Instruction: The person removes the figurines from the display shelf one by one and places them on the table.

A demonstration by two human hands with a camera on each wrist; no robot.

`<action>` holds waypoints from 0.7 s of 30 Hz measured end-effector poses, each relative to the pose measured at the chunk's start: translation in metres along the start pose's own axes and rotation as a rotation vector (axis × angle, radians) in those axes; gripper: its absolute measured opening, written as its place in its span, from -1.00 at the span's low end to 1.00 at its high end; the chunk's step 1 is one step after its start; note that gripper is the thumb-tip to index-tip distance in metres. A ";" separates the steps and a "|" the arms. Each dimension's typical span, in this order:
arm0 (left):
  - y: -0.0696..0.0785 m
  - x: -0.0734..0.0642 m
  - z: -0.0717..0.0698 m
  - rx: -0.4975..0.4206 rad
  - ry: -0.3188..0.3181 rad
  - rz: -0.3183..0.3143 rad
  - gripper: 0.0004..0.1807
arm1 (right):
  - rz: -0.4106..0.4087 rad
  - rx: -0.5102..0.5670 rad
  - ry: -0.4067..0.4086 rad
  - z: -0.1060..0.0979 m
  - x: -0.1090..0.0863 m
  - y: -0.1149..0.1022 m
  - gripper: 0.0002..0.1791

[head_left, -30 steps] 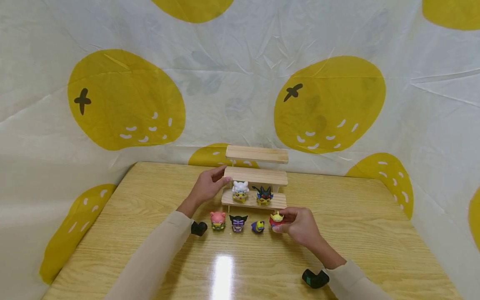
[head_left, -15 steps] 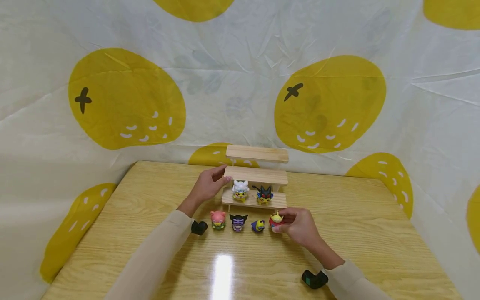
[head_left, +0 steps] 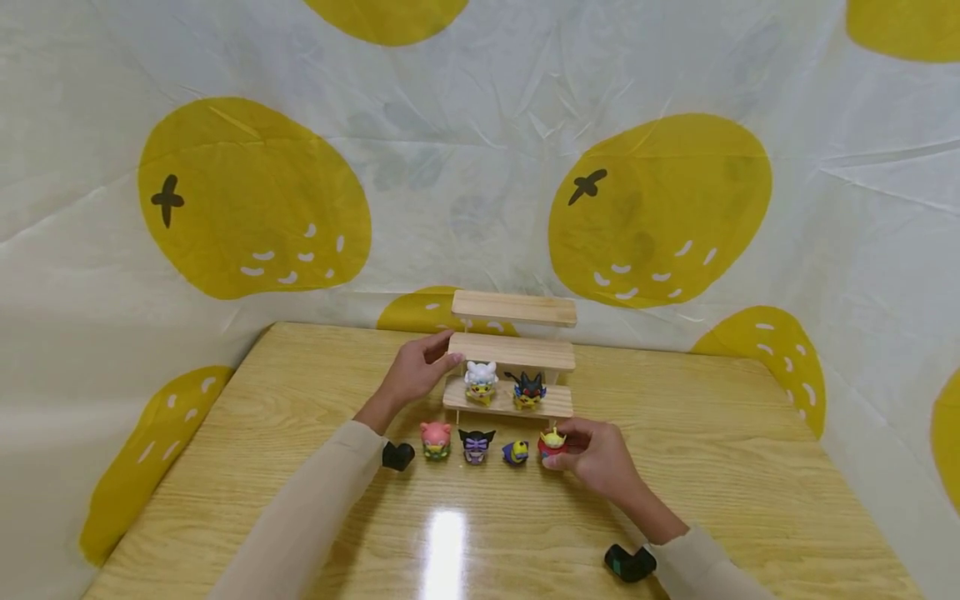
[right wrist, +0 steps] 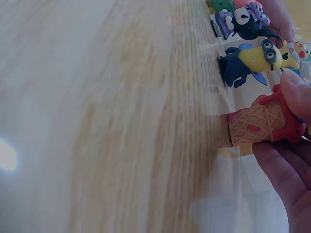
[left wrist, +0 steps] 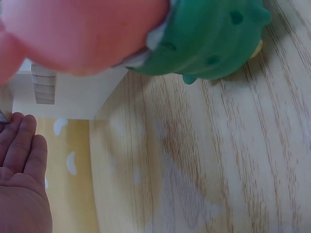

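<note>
My right hand (head_left: 603,457) pinches a red and yellow toy figurine (head_left: 552,443) between thumb and fingers at the right end of a row on the table. In the right wrist view its tan, waffle-patterned lower part (right wrist: 255,124) stands on the wood. My left hand (head_left: 416,368) touches the left end of the wooden tiered stand's (head_left: 513,352) middle board, its fingers mostly straight in the left wrist view. Along the row stand a pink figurine (head_left: 436,441), a black and purple one (head_left: 476,447) and a blue and yellow one (head_left: 515,452).
On the stand's lowest board are a white-hooded figurine (head_left: 481,382) and a black-eared one (head_left: 529,390). The stand is near the back edge of the wooden table (head_left: 712,467). A white cloth with yellow fruit prints (head_left: 465,183) hangs behind. Black wrist devices (head_left: 630,563) show at both wrists.
Almost nothing differs. My right hand shifts very slightly while its fingers stay on the red and yellow figurine; my left hand stays at the stand.
</note>
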State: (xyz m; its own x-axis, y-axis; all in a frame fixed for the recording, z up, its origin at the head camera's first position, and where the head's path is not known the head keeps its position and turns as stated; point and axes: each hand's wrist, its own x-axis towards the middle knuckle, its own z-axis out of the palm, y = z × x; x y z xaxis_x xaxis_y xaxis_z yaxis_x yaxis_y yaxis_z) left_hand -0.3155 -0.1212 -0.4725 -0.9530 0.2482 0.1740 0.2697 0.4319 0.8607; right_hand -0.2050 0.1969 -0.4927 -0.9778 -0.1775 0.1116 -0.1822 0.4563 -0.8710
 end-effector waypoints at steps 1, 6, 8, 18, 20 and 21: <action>0.000 0.000 0.000 0.000 -0.002 0.000 -0.29 | -0.002 -0.006 -0.001 0.000 0.000 0.001 -0.62; 0.000 -0.001 -0.002 -0.010 -0.005 -0.016 -0.29 | -0.056 -0.014 -0.017 0.000 -0.001 0.004 -0.60; -0.001 -0.002 -0.002 -0.012 -0.003 -0.022 -0.29 | -0.073 -0.006 -0.031 0.001 -0.001 0.005 -0.60; 0.001 -0.002 -0.002 -0.034 -0.002 0.003 -0.29 | -0.107 -0.067 -0.077 -0.008 -0.003 0.005 -0.44; 0.001 -0.001 -0.001 -0.030 -0.003 0.008 -0.29 | -0.117 -0.075 -0.067 -0.012 -0.004 0.004 -0.44; 0.001 -0.001 -0.001 -0.027 -0.005 0.010 -0.29 | -0.118 -0.082 -0.062 -0.013 -0.004 0.003 -0.46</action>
State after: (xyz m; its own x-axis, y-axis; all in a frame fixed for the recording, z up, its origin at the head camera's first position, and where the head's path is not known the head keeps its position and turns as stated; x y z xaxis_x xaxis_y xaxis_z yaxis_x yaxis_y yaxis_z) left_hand -0.3140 -0.1221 -0.4712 -0.9496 0.2566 0.1799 0.2749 0.4061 0.8715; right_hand -0.2033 0.2106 -0.4896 -0.9414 -0.2859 0.1790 -0.3056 0.4984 -0.8113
